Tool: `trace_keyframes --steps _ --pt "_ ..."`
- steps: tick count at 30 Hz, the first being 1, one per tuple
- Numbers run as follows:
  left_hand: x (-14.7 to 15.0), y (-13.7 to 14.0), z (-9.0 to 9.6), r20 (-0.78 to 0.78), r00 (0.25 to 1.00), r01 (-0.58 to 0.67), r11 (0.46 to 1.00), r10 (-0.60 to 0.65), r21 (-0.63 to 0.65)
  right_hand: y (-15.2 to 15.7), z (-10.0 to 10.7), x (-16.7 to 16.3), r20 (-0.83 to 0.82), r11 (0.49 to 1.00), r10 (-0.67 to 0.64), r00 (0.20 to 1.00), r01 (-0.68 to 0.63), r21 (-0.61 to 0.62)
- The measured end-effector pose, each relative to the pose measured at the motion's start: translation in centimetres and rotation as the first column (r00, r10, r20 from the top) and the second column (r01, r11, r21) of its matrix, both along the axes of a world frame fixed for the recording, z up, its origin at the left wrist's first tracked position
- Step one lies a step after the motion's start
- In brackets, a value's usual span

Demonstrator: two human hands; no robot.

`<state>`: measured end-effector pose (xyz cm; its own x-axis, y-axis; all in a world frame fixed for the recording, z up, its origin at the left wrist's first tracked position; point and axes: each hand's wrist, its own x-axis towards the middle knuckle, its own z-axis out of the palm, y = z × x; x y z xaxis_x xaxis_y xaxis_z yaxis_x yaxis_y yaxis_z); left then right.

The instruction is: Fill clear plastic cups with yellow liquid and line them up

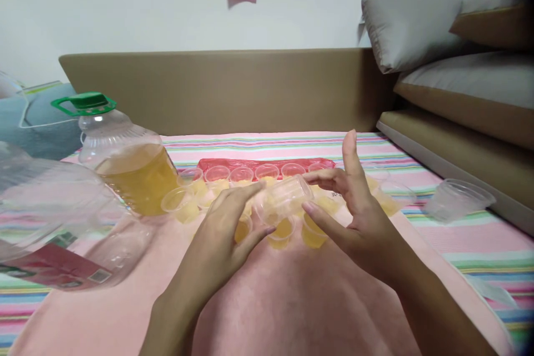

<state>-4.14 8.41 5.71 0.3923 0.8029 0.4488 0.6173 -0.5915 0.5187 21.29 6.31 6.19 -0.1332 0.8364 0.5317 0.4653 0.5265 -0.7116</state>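
Striped bedding (375, 147) carries yellow-filled cups (281, 232); left hand (225, 233) and right hand (354, 211) together pinch a tilted clear cup (286, 196), oil bottle (129, 161) at nine o'clock.

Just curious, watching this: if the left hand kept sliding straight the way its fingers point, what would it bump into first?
The left hand points up and right at the clear cup lying sideways between both hands; its fingertips already seem to touch it.

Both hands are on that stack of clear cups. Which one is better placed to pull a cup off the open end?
Probably the left hand: its fingers sit at the open, lower-left end of the stack of clear cups. The right hand pinches the closed end, so it better steadies the stack.
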Motion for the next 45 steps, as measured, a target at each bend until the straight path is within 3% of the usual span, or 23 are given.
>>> trace_keyframes --steps 30,36,40,45 --pt "-0.16 0.13 -0.14 -0.047 0.999 0.022 0.998 -0.02 0.056 0.22 -0.5 -0.14 -0.089 1.0 0.012 0.996 -0.011 0.009" --pt "0.14 0.1 -0.31 0.077 0.997 -0.002 1.0 0.001 0.015 0.37 -0.21 0.24 0.104 0.996 0.006 0.995 -0.016 0.09" --pt "-0.04 0.23 -0.21 0.021 0.999 0.031 0.997 -0.033 0.075 0.25 -0.3 0.08 0.047 0.996 -0.04 0.998 0.036 0.077" --pt "-0.08 0.29 -0.13 0.006 1.0 0.012 0.999 -0.012 0.039 0.2 -0.49 -0.06 0.016 0.998 -0.033 0.999 0.032 0.06"
